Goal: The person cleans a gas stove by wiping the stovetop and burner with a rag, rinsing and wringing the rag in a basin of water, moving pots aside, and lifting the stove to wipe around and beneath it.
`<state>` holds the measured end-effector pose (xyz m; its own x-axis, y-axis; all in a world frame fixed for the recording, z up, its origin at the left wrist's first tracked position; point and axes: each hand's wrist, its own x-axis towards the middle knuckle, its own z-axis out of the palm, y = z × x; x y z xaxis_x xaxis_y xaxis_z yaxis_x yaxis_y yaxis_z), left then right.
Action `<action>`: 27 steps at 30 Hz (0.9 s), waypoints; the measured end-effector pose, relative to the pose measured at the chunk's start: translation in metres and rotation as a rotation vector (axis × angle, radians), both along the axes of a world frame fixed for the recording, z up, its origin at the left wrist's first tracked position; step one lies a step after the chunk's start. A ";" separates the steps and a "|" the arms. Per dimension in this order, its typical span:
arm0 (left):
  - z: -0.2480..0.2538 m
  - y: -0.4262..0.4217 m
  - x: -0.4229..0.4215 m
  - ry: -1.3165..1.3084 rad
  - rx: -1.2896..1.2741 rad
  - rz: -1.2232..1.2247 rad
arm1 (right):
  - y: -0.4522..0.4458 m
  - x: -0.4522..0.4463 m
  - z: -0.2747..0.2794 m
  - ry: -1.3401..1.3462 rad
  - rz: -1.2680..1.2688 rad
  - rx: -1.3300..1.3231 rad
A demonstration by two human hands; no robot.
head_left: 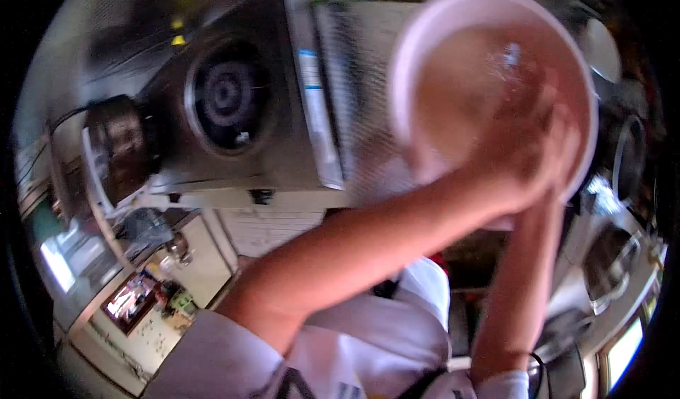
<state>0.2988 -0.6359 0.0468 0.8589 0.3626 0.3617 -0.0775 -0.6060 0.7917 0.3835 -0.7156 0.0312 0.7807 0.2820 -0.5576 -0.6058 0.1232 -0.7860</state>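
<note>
A large pale pink basin (405,80) fills the upper right and holds cloudy, brownish water. Both of my hands are over and inside it, one across the other, smeared by motion. My left forearm comes in from the lower left, and my left hand (542,159) lies on top near the basin's right side. From below, my right forearm passes under the left wrist. My right hand (523,100) seems to be deeper in the basin, mostly blurred. What either hand holds, if anything, cannot be made out.
At the left is a stove with a round burner (229,94) and a dark pot (120,144) beside it. Textured metal surface (379,137) lies between stove and basin. Blurred pans (610,257) and a pale round dish (603,50) are along the right edge.
</note>
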 end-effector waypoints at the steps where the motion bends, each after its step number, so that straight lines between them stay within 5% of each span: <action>1: 0.002 -0.008 0.003 -0.034 -0.064 0.031 | -0.006 0.002 0.008 -0.007 -0.005 -0.030; 4: 0.046 0.015 0.002 -0.055 -0.318 -0.026 | -0.022 0.004 0.019 -0.069 -0.001 -0.106; 5: 0.047 0.022 0.000 -0.048 -0.113 -0.007 | -0.028 0.006 0.024 -0.099 0.002 -0.144; 7: 0.050 0.038 -0.006 0.157 -0.126 -0.140 | -0.034 0.006 0.033 -0.160 0.008 -0.215; 11: 0.032 0.050 -0.032 0.082 -0.325 0.050 | -0.033 -0.005 0.057 -0.377 0.030 -0.444; 16: 0.031 0.096 -0.076 0.008 -0.482 0.230 | -0.025 -0.004 0.078 -1.353 0.403 -1.544; 20: 0.045 0.149 -0.131 -0.016 -0.601 0.143 | 0.028 -0.036 0.101 -1.381 0.252 -1.191; 27: 0.024 0.243 -0.324 0.065 -0.055 0.338 | 0.207 -0.131 0.087 -1.306 0.656 -0.600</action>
<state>-0.0255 -0.3925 0.0709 0.7074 0.6479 0.2824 0.1715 -0.5449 0.8208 0.2528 -0.5083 0.1181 0.6284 0.7447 0.2248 0.6802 -0.3859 -0.6232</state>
